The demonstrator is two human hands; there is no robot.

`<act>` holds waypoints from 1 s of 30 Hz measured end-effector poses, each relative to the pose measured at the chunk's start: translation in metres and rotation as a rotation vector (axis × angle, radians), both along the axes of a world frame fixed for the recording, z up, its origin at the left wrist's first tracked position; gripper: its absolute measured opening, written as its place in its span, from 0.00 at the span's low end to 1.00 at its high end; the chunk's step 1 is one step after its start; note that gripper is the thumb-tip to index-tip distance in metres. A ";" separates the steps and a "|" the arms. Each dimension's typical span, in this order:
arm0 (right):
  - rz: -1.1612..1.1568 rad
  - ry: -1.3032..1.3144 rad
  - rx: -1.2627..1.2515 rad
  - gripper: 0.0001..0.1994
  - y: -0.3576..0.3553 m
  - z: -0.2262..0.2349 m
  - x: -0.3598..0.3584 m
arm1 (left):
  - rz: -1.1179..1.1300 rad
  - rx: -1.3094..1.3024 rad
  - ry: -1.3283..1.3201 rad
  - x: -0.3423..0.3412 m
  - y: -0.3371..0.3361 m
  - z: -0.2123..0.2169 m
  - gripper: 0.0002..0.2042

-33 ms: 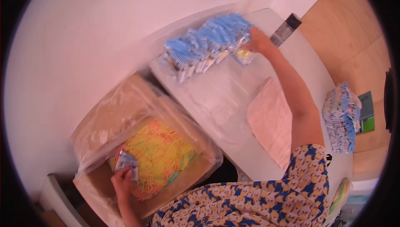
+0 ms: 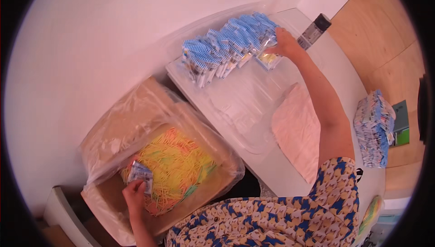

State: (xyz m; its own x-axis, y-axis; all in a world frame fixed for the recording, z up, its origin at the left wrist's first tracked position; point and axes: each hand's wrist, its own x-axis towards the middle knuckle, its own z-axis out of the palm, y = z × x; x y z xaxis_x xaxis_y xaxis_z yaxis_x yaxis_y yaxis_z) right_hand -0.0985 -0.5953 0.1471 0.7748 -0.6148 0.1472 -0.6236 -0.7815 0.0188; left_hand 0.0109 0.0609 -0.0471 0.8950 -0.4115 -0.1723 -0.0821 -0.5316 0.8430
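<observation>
My left hand (image 2: 134, 196) is closed on a small blue-and-white striped packet (image 2: 141, 176), pinched at its lower edge. It hangs over a lined cardboard box (image 2: 145, 106) holding a heap of thin yellow, orange and green strips (image 2: 174, 165). Stretched to the far side of the table, my right hand (image 2: 286, 45) curls round a clear-fronted packet (image 2: 269, 59) with something yellow in it. That packet leans at the right end of a row of striped packets (image 2: 226, 45) standing in a clear plastic tray (image 2: 240, 106). Some of my right fingertips are hidden behind the row.
A pink cloth (image 2: 297, 131) lies beside the tray under my right forearm. Beyond my right hand stands a dark-capped cylindrical container (image 2: 314, 31). A stack of more packets (image 2: 374, 129) sits at the table's right edge. A wall (image 2: 113, 29) bounds the far left.
The whole view has shifted slightly. Both hands keep nearly the same places, and the packet in my left hand has turned a little.
</observation>
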 end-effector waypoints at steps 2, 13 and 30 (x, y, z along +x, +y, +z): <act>0.027 -0.058 -0.043 0.43 0.002 -0.003 -0.010 | 0.029 -0.064 0.097 -0.002 -0.007 0.000 0.06; 0.270 -0.359 -0.172 0.39 0.001 0.008 -0.033 | -0.038 0.157 -0.086 -0.018 0.014 0.009 0.10; 1.260 -0.416 0.217 0.14 0.358 0.039 -0.072 | -0.124 0.895 -0.148 0.017 -0.005 0.000 0.32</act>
